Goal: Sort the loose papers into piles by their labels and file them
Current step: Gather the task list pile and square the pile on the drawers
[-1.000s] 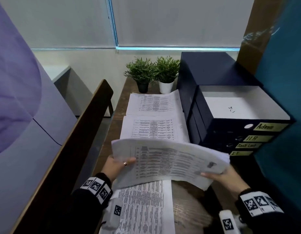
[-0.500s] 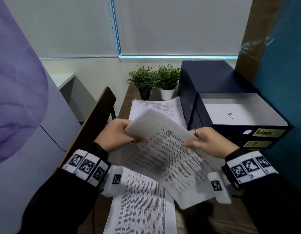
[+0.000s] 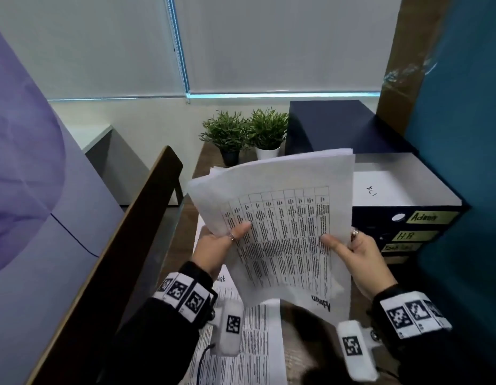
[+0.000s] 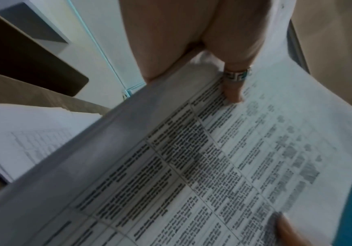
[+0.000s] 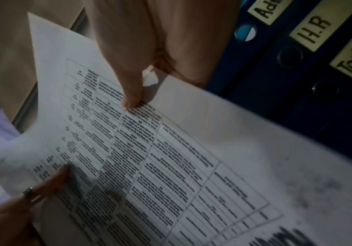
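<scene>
While a sheaf of printed papers [image 3: 285,218] is raised upright, it is pinched by the left hand [image 3: 216,245] and right hand [image 3: 355,254] at its side edges.

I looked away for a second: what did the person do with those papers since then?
Both hands, left hand and right hand, lifted the stack of papers off the desk and turned it upright, its Admin heading now at the bottom. The grip is unchanged, and the sheet on the desk and the labelled files stayed put.

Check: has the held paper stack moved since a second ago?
Yes. The paper stack has risen from lying low over the desk to standing upright, its top edge now overlapping the file box.
</scene>
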Available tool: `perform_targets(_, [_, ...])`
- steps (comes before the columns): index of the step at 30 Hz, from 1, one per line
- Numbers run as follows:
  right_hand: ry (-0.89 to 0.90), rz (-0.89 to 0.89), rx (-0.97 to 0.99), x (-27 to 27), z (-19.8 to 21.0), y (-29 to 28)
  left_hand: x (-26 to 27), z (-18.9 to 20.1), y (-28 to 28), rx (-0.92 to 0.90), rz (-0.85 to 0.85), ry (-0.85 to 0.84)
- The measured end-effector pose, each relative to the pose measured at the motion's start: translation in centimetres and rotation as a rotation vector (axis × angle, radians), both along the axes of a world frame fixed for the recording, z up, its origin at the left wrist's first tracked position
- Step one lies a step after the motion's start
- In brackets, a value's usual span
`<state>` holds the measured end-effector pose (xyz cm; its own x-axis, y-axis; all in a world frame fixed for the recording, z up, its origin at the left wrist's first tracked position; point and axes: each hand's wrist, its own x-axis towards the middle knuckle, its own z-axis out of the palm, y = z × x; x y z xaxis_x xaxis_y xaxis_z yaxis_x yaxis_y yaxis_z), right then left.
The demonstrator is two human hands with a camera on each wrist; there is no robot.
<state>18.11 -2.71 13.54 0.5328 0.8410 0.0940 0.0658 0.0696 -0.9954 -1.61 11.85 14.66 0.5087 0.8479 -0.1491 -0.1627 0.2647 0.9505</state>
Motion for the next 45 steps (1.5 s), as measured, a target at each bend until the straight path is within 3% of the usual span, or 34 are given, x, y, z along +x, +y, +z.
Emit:
perform_targets(3, [0.041, 0.015, -0.004, 0.0, -1.4, -1.4, 0.2, -0.7, -0.7, 0.042, 0.022, 0.029])
perform_targets(6, [0.12, 0.007, -0.054, -0.2, -4.0, -2.8, -0.4, -2.0, -1.5, 0.167, -0.082, 0.112])
perform_targets(9, [0.175, 0.042, -0.123, -0.4, -5.6, -3.4, -0.4, -3.5, -2.4, 0.113, -0.238, 0.197])
perform_targets(11, [0.194, 0.07, -0.134, -0.2, -5.3, -3.3, -0.4, -3.9, -2.7, 0.054, -0.246, 0.235])
perform_targets(19, [0.243, 0.079, -0.045, -0.1, -4.6, -3.7, 0.2, -2.9, -3.1, 0.161, -0.208, 0.141])
perform_targets(24, [0.02, 0.138, -0.196, 0.4, -4.0, -3.8, 1.2, -2.7, -3.0, 0.232, -0.122, 0.287])
perform_targets(28, [-0.17, -0.043, -0.065, 3.2, 1.9, -4.4, 1.4, 1.0, -0.4, 0.475, -0.216, 0.362])
perform_targets(30, [-0.3, -0.066, -0.047, 3.5, 5.6, -4.4, 1.6, 3.1, 0.8, 0.652, -0.26, 0.489])
perform_targets(32, [-0.462, 0.007, -0.157, 3.1, 8.8, -3.9, 2.1, 5.5, 1.0, 0.836, -0.34, 0.689])
perform_targets(35, [-0.653, 0.214, -0.387, 2.6, 11.2, -2.4, 3.3, 7.7, 0.9, 0.931, -0.502, 0.815])
perform_targets(37, [-0.642, 0.332, -0.498, 2.4, 11.0, -1.8, 4.3, 8.6, 0.6, 0.968, -0.586, 0.85])
perform_targets(40, [-0.555, 0.336, -0.531, 2.2, 9.7, -2.2, 5.4, 9.8, 0.2, 1.001, -0.644, 0.86])
perform_targets(43, [-0.403, 0.185, -0.395, 2.5, 8.7, -3.8, 5.4, 11.0, 0.8, 1.081, -0.587, 0.838])
perform_targets(45, [-0.233, 0.057, -0.297, 3.0, 8.2, -5.4, 5.1, 11.7, 2.0, 1.122, -0.459, 0.834])
